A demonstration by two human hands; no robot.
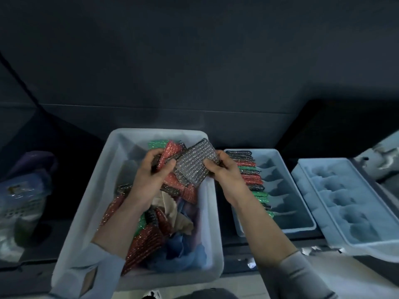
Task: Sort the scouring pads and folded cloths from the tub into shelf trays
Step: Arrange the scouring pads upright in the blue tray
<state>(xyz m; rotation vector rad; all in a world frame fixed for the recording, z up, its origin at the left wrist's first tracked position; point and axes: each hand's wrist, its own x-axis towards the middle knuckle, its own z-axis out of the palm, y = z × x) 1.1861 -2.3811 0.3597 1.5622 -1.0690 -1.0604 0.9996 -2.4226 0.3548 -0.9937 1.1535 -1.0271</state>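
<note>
Both hands are working above the tub (pixel 121 152). The right hand (pixel 224 171) is pinching a silver scouring pad (pixel 195 164) by its edge; the left hand (pixel 151 171), fingers curled closed, is gripping several pads. The near tray (pixel 287 167) is holding a row of pads.

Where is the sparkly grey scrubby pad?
The grey scouring pad is held between both hands above the white tub, just left of the half-filled tray.
</note>
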